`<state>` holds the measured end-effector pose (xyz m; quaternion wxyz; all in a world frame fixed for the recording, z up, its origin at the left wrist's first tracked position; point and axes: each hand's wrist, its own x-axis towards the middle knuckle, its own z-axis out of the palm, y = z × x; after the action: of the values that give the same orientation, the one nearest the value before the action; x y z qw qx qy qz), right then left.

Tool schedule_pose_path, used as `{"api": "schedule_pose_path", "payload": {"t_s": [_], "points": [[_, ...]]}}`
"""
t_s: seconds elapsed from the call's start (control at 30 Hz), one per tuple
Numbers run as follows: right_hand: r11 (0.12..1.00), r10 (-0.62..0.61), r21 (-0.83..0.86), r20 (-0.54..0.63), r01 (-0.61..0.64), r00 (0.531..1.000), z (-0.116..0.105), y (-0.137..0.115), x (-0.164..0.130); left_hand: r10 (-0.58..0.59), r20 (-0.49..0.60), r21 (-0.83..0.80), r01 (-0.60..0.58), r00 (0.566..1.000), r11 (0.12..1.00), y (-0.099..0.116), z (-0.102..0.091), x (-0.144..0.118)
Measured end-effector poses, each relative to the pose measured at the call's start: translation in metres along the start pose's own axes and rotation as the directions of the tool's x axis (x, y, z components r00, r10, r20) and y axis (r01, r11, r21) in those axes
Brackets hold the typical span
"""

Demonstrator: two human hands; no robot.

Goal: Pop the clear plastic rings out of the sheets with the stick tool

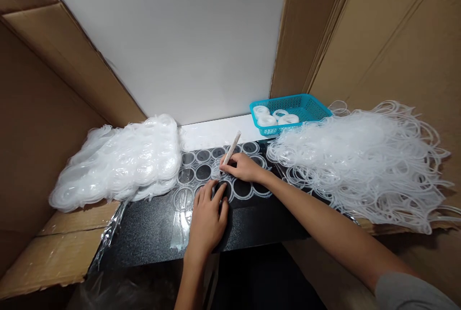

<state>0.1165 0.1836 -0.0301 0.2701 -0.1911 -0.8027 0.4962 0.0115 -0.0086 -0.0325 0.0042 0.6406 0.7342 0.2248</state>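
1. My right hand (244, 167) has its fingers closed around a stick (231, 149), tip on the sheet of rings (216, 171) on the black surface (151, 233).
2. My left hand (208, 216) lies flat and open on the sheet, holding nothing.
3. If I push too hard, the stick could slip and tear a ring.
4. The blue basket (309, 106) holds a few white rings (268, 115).

My black desk (151, 233) carries a clear sheet of rings (201, 171), white plastic heaps on both sides (122, 166) (360, 161), and a blue basket (309, 106).

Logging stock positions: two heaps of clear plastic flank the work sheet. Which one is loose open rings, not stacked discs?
The heap of rings beside the right hand, below the blue basket: tangled thin hoops. The stacked heap is solid layered sheets.
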Motion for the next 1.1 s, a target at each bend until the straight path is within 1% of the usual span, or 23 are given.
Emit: {"api": "schedule_pose_path", "payload": {"t_s": [0.1,0.17,0.23,0.3,0.33,0.4,0.43,0.5,0.57,0.63,0.67,0.73,0.8,0.83,0.87,0.93,1.0,1.03,1.1], "points": [[0.995,-0.067,-0.07,-0.012,0.066,0.998,-0.002,0.0,-0.001,0.008,0.015,0.026,-0.008,1.0,1.0,0.0,-0.001,0.0],[0.977,-0.17,-0.128,0.031,0.173,0.985,-0.003,0.0,-0.003,0.022,0.039,0.058,-0.024,0.999,0.998,0.0,-0.001,-0.001],[0.923,-0.302,-0.211,0.126,0.323,0.945,-0.004,0.001,-0.004,0.031,0.057,0.082,-0.036,0.998,0.996,0.001,-0.002,-0.002],[0.823,-0.407,-0.336,0.216,0.459,0.888,-0.004,0.003,-0.005,0.03,0.061,0.087,-0.035,0.998,0.996,0.001,-0.002,-0.002],[0.763,-0.437,-0.407,0.246,0.501,0.865,-0.003,0.004,-0.005,0.027,0.059,0.085,-0.032,0.998,0.996,0.001,-0.002,-0.002],[0.662,-0.456,-0.526,0.284,0.535,0.843,0.0,0.007,-0.002,0.024,0.058,0.083,-0.029,0.998,0.996,0.001,-0.003,-0.002],[0.627,-0.448,-0.568,0.296,0.533,0.843,0.001,0.008,0.0,0.024,0.059,0.085,-0.029,0.998,0.996,0.002,-0.003,-0.002],[0.597,-0.403,-0.641,0.282,0.483,0.871,0.001,0.01,0.008,0.02,0.058,0.095,-0.025,0.998,0.995,0.002,-0.002,-0.002],[0.613,-0.327,-0.694,0.211,0.377,0.921,-0.004,0.01,0.019,0.017,0.053,0.099,-0.022,0.998,0.995,0.002,-0.001,-0.002],[0.664,-0.239,-0.712,0.09,0.23,0.967,-0.016,0.01,0.031,0.016,0.046,0.093,-0.021,0.999,0.995,0.001,0.0,-0.003],[0.693,-0.202,-0.704,0.019,0.157,0.979,-0.024,0.01,0.036,0.017,0.043,0.087,-0.021,0.999,0.996,0.002,0.0,-0.003],[0.747,-0.168,-0.662,-0.117,0.049,0.979,-0.043,0.009,0.043,0.018,0.035,0.069,-0.02,0.999,0.997,0.002,0.001,-0.003],[0.795,-0.178,-0.607,-0.202,0.019,0.963,-0.06,0.008,0.043,0.017,0.025,0.048,-0.018,1.0,0.999,0.001,0.001,-0.003],[0.816,-0.188,-0.577,-0.211,0.033,0.959,-0.067,0.007,0.04,0.017,0.019,0.035,-0.018,1.0,0.999,0.001,0.0,-0.003],[0.834,-0.197,-0.548,-0.193,0.061,0.961,-0.071,0.005,0.036,0.018,0.011,0.021,-0.018,1.0,1.0,0.001,0.0,-0.003],[0.861,-0.2,-0.492,-0.091,0.131,0.976,-0.073,0.002,0.021,0.021,-0.027,-0.008,-0.022,0.999,1.0,0.002,-0.001,-0.003],[0.876,-0.184,-0.45,0.022,0.174,0.983,-0.067,0.0,0.005,0.028,-0.087,-0.036,-0.032,0.996,0.999,0.005,-0.001,0.0],[0.883,-0.17,-0.435,0.052,0.176,0.984,-0.063,0.0,-0.002,0.039,-0.107,-0.049,-0.044,0.993,0.998,0.008,0.0,0.002],[0.906,-0.135,-0.399,0.046,0.142,0.99,-0.052,0.0,-0.014,0.08,-0.097,-0.063,-0.087,0.992,0.994,0.015,0.006,0.008]]}}
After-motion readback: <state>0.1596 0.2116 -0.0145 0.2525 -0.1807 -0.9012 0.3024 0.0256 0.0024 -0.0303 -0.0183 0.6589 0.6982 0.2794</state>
